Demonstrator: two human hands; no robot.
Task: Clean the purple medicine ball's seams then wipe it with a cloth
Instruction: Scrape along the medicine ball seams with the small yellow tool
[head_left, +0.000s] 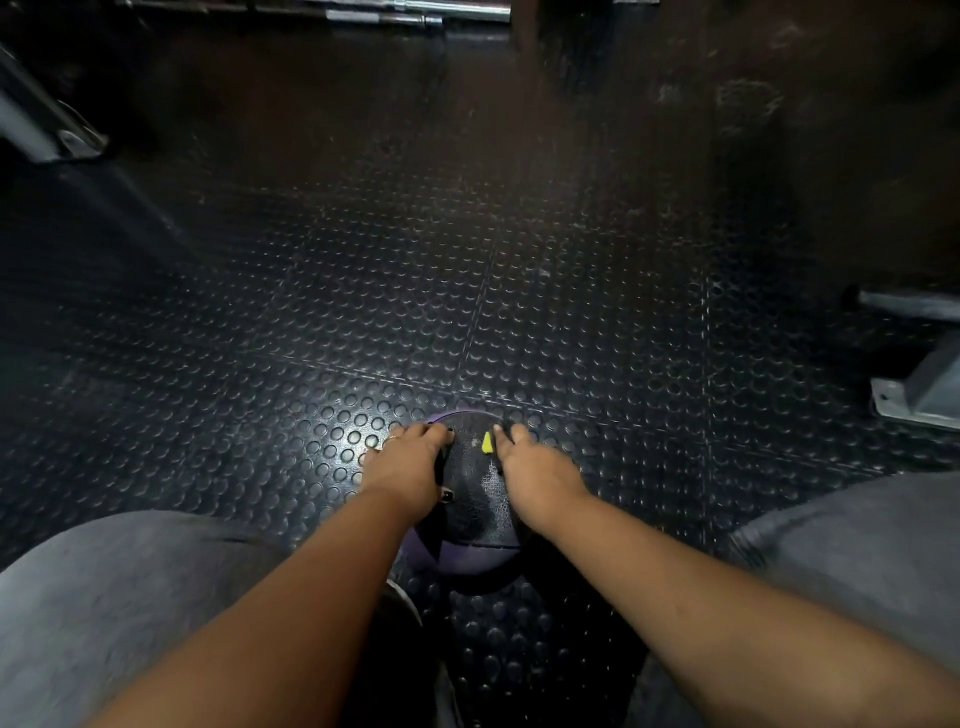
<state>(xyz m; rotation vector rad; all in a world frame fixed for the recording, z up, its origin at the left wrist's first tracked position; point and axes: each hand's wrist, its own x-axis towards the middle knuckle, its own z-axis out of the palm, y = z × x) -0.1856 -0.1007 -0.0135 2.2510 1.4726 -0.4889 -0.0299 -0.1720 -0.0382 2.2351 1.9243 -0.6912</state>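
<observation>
The purple and black medicine ball (470, 512) sits on the studded floor between my knees, near the bottom middle of the head view. My left hand (408, 465) grips its left side, fingers curled over the top and thumb on the near side. My right hand (530, 470) lies on the ball's right side, and a small yellow-green thing (487, 443) shows beside its fingertips. Whether it pinches that thing I cannot tell. No cloth is visible.
Black rubber floor tiles with round studs (467, 291) spread ahead. Grey metal machine feet stand at the right (919, 400) and upper left (47, 130). Chrome bars (415, 13) lie at the far top. My grey-trousered knees (104, 597) flank the ball.
</observation>
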